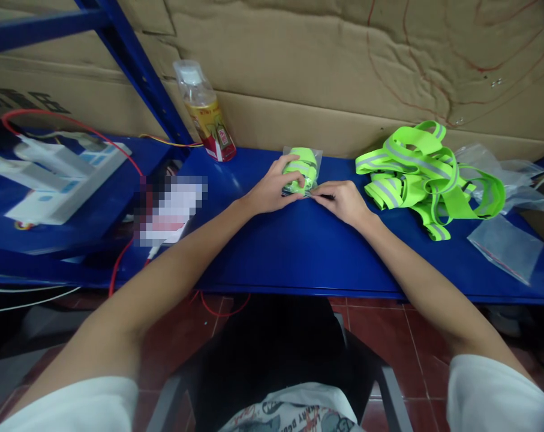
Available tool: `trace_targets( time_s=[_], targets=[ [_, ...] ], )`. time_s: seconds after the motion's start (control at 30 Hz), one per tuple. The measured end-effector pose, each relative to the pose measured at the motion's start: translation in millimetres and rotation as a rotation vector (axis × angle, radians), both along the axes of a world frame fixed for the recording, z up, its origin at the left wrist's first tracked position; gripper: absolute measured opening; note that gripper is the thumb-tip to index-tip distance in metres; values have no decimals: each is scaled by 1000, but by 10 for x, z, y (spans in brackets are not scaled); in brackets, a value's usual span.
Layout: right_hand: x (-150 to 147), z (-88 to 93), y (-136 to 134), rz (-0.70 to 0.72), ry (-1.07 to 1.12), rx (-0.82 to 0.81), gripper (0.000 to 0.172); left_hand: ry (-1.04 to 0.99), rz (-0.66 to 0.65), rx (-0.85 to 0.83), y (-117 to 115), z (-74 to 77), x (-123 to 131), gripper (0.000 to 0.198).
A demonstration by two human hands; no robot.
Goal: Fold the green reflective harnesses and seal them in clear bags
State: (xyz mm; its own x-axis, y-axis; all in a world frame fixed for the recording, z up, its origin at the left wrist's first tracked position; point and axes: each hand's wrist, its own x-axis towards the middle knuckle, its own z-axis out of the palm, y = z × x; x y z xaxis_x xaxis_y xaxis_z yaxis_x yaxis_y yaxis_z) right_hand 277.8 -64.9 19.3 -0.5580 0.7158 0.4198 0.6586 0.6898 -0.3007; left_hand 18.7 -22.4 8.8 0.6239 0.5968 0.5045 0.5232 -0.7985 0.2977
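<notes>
A small clear plastic bag (302, 168) stuffed with a folded neon-green reflective strap lies on the blue shelf top (298, 252). My left hand (272, 189) curls over the bag's left side and holds it. My right hand (341, 201) pinches the bag's near edge, fingers pressed together. A loose heap of neon-green reflective straps (422, 174) lies to the right, apart from both hands.
A plastic drink bottle (205, 114) stands at the back left against a cardboard wall. Empty clear bags (505, 246) lie at the right. White boxes (56, 174) and a red cable (119, 150) occupy the left. Red floor tiles lie below.
</notes>
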Motion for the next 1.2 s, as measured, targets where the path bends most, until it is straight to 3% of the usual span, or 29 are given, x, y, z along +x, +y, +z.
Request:
trace_targets(
  time_s=[0.1, 0.3, 0.5, 0.87, 1.03, 1.2],
  targets=[
    [-5, -25, 10, 29, 16, 14, 22, 26, 32, 2, -17, -9, 40, 20],
    [-75, -30, -24, 78, -22, 37, 26, 49, 280, 59, -118, 25, 161, 29],
    [-77, -21, -5, 20, -139, 87, 28, 100, 378, 46, -195, 97, 175, 13],
    [4, -39, 12, 25, -98, 200, 30, 38, 272, 93, -92, -9, 0, 31],
    [14, -67, 3, 39, -23, 207, 29, 33, 181, 107, -182, 62, -2, 25],
    [6, -89, -5, 20, 41, 198, 25, 123, 52, 231, -276, 133, 10, 25]
  ],
)
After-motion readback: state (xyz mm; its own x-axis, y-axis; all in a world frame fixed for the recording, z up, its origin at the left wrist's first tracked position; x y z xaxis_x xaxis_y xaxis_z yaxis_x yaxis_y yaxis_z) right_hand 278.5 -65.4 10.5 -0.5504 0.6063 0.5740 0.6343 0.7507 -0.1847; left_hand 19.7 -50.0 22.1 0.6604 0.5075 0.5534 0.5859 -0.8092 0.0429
